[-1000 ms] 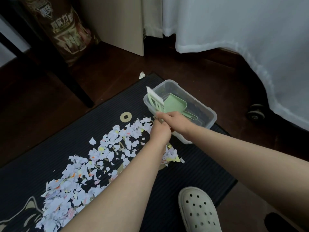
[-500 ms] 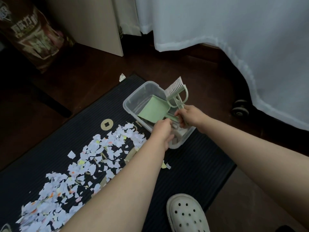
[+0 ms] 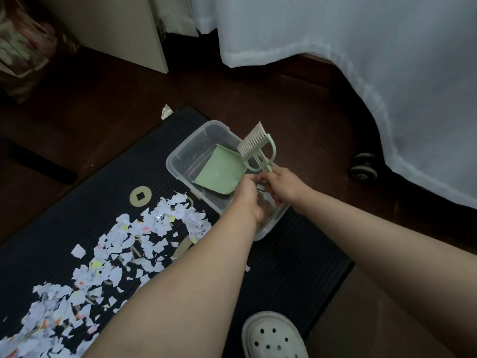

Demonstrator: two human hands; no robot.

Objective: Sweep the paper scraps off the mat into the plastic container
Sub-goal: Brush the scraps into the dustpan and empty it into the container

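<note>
A clear plastic container (image 3: 180, 153) stands on the far corner of a dark ribbed mat (image 3: 291, 257). Inside it lies a green dustpan (image 3: 219, 171), whose handle end my left hand (image 3: 247, 195) grips over the container. My right hand (image 3: 284, 184) is closed on the handle of a small green brush (image 3: 258, 143), white bristles pointing up and away above the container's right rim. White and coloured paper scraps (image 3: 108, 259) cover the mat's left part in a long band.
A white clog (image 3: 273, 337) rests on the mat's near edge. A gold coin-shaped print (image 3: 140, 195) marks the mat beside the container. One scrap (image 3: 166, 111) lies off the mat's far corner. White curtain (image 3: 361, 60), a caster wheel (image 3: 364, 167) and a beige panel (image 3: 124, 29) border the wooden floor.
The brush has gone from my left side over the container to my right hand, bristles now up and right. My left hand has taken the dustpan handle. The view shifted right.
</note>
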